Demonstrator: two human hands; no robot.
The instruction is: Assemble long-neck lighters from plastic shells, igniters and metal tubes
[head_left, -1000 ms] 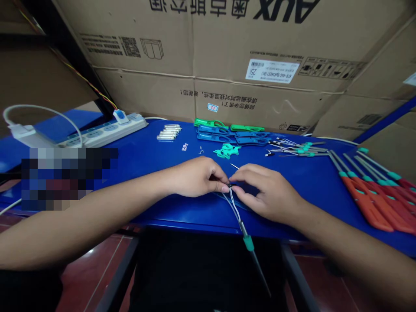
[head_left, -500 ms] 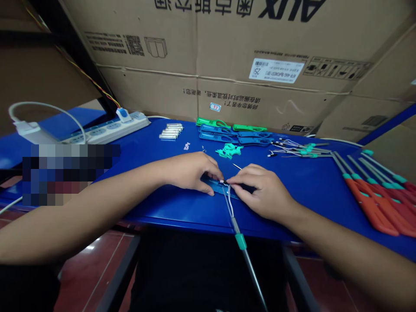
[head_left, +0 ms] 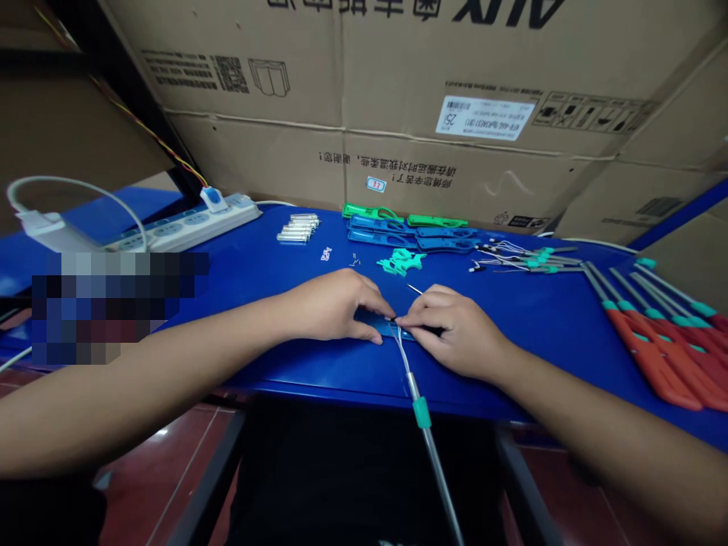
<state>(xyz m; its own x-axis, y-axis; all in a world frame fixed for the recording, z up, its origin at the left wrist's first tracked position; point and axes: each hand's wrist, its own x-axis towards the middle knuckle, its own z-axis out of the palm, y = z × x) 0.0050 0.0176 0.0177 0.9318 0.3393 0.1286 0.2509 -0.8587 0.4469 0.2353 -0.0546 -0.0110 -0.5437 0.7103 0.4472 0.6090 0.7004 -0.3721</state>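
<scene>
My left hand (head_left: 335,307) presses its fingertips on a flat blue plastic strip (head_left: 378,324) lying on the blue table. My right hand (head_left: 458,332) pinches the end of thin white wires (head_left: 403,356) at the strip's right part, its fingertips almost meeting my left hand's. The wires run down to a thin metal probe with a teal collar (head_left: 422,412), which hangs past the table's front edge. Part of the strip lies hidden under my fingers.
Further back lie metal cylinders (head_left: 296,229), blue and green plastic strips (head_left: 410,231), teal clips (head_left: 401,262) and wired probes (head_left: 526,259). Red-orange handled tools (head_left: 660,356) lie at right. A power strip (head_left: 187,225) sits at back left, before cardboard boxes (head_left: 455,114).
My hands have drawn slightly apart from the wire's earlier position and now rest on the blue strip. The teal-collared probe has swung left and up a little.
</scene>
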